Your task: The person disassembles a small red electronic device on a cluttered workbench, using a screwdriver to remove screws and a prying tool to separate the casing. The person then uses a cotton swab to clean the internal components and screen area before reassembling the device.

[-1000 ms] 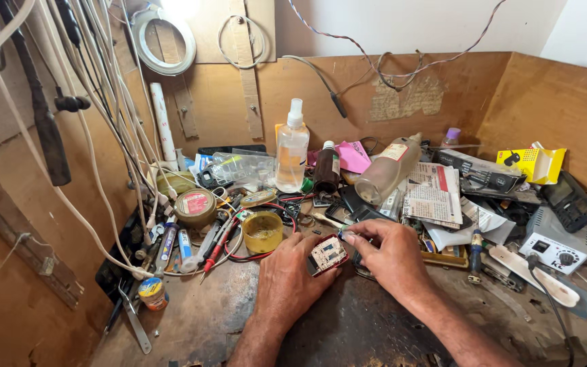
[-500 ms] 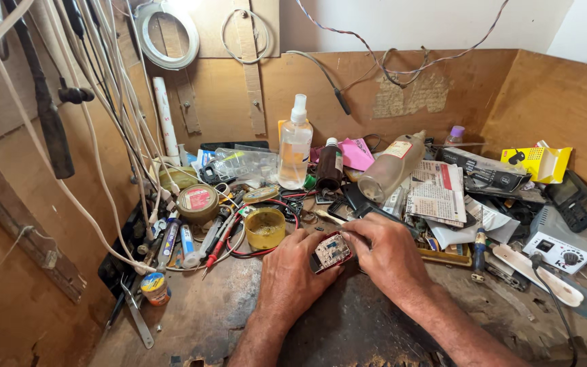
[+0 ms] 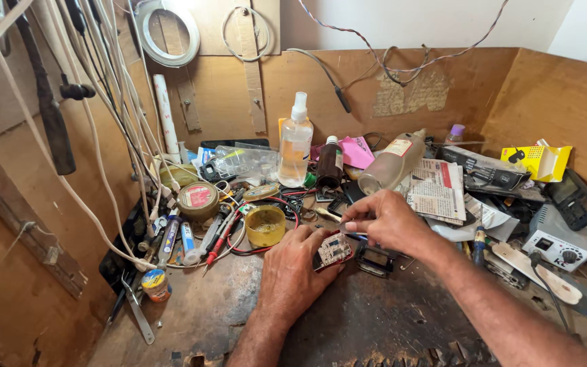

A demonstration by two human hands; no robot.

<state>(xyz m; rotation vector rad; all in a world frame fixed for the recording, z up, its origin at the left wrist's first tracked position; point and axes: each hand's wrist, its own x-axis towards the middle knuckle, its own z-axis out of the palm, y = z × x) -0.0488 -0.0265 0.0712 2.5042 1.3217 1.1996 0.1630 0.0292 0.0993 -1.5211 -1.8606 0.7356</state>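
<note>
**A:** ok so where are we at with this one? We've got the left hand (image 3: 293, 278) closed around the small circuit board (image 3: 334, 250), pinning it down on the scorched surface (image 3: 375, 319) right in front of us, just below the yellow pot (image 3: 265, 225) of what looks like flux or paste.

**B:** yep, left grip is firmly on the board, fingers curled over its left edge. The right hand (image 3: 388, 221) is pinched shut on a thin tool (image 3: 340, 225), and its tip sits just above the board's top edge. Honestly can't tell if it's tweezers, a probe or a fine screwdriver, it's too small and the fingers cover most of it.

**A:** so we'd call this the "working on a spot on the board" step, not picking up or putting down.

**B:** agreed. Next move needs a steady left hold so the board doesn't skate, and a small, precise dip of the tool tip onto the component side. The little black part (image 3: 375, 261) lies just beside the board on the right, near our knuckles, so we'd want to avoid knocking it.

**A:** and the red wire (image 3: 287, 204) loops close behind the pot, out of the way.
</note>
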